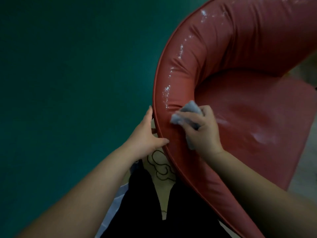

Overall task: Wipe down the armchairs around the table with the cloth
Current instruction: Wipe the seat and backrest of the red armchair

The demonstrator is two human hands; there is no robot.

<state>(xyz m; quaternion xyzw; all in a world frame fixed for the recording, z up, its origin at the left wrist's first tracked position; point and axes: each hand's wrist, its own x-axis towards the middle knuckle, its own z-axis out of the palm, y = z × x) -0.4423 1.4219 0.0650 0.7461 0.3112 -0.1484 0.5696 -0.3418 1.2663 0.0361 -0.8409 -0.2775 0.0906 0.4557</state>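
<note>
Red armchair (223, 54), grey cloth (190, 111) (floor (68, 66) teal).

One armchair (231, 69), red and glossy, fills the right half of the frame, curved back sweeping from upper right to lower centre; no second chair in view. One cloth (187, 115), grey and bunched, at centre right on the chair's padded rim. Two hands: one left hand (147, 133) at centre on the rim's outer edge, one right hand (204, 129) just right of it, fingers around the cloth. Two bare forearms enter from the bottom corners. One stretch of dark green floor (68, 66) takes up the left half.
</note>
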